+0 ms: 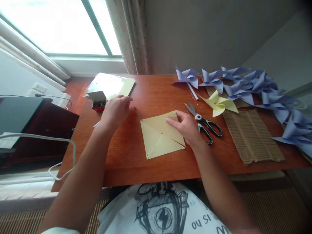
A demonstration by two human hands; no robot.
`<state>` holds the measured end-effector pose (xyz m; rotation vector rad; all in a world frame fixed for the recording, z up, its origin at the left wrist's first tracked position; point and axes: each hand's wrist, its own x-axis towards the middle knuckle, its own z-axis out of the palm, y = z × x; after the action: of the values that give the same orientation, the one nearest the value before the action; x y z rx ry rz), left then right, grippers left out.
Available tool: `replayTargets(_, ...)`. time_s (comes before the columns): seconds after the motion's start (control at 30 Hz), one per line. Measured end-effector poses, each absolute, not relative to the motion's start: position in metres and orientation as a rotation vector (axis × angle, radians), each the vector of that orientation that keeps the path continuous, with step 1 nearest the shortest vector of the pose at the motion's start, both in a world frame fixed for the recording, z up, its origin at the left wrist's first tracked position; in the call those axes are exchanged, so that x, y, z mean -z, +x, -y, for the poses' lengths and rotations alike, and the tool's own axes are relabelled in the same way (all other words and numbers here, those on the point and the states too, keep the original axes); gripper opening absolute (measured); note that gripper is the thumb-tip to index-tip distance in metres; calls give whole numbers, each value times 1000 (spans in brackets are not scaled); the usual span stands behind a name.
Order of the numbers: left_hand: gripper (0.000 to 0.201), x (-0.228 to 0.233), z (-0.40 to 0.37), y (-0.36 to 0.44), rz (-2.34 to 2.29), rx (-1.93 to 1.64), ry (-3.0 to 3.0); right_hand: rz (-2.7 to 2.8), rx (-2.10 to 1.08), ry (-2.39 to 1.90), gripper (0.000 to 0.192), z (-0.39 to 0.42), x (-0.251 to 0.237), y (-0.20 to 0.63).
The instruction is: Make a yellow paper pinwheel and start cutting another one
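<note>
My right hand (187,126) grips a pale yellow paper square (156,141) near its far right corner, with the thumb on top. The square has diagonal cuts, small holes near its corners and one in the middle. My left hand (116,109) hovers over the table to the left of the paper. Its fingers are bent together, and whatever they pinch is hidden. Just right of those fingertips lies a tiny brownish bit (135,107). Beside my left wrist stands a small open box (98,105) with dark small pieces inside. Black-handled scissors (203,123) lie open right of my right hand.
A yellow pinwheel (218,103) lies beyond the scissors. Several purple pinwheels (240,92) line the back and right of the table (126,162), near corrugated cardboard (253,136). Yellow sheets in clear plastic (109,85) lie at the back left. A white cable (73,152) hangs at the left edge.
</note>
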<state>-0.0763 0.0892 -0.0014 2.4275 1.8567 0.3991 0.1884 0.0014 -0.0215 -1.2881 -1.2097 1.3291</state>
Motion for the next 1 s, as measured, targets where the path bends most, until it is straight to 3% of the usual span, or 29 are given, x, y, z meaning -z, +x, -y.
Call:
replayTargets(0.33, 33, 5, -84, -58, -1837, -127, 2523, 1202, -1333, -1317, 18, -2, 24, 188)
replayTargets(0.67, 34, 11, -79, -63, -1836, -209, 2554, 1288, -1299, -1367, 14, -3, 20, 191)
replayTargets(0.83, 24, 17, -78, -67, -1755, -539, 2274, 1478, -1072, -1474, 8, -2, 17, 192)
replayTargets(1.0, 16, 21, -73, -59, -1375, -994, 1540, 1222, -1215, -1283, 14, 1, 9, 199)
